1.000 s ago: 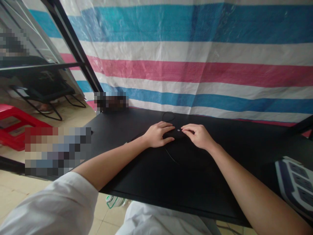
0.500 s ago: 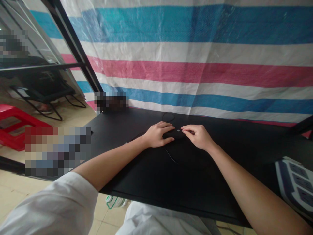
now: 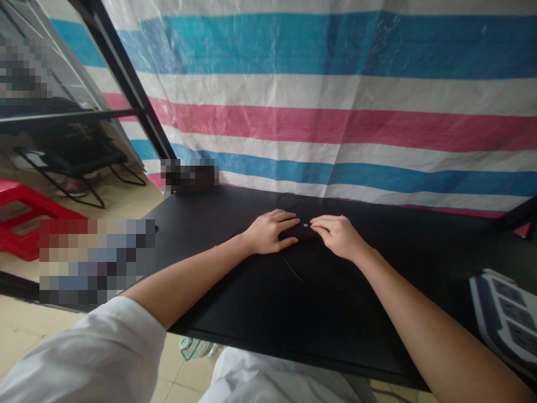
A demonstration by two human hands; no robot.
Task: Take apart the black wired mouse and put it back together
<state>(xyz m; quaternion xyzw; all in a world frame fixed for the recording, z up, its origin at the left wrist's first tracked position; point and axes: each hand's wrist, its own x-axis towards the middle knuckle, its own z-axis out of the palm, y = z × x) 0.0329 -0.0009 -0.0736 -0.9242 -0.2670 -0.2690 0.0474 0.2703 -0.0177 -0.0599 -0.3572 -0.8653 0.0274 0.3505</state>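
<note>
Touching a black pouch, perhaps

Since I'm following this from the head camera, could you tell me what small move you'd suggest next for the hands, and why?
I'd suggest the right hand bring its fingers onto the small black object, beside its silver dot, while the left hand steadies it. The left hand lies against the object's left end, whereas the right fingertips seem only to be beside it.

A corded object is lying between my left hand and right hand on the tabletop, a tarp hanging behind.
</note>
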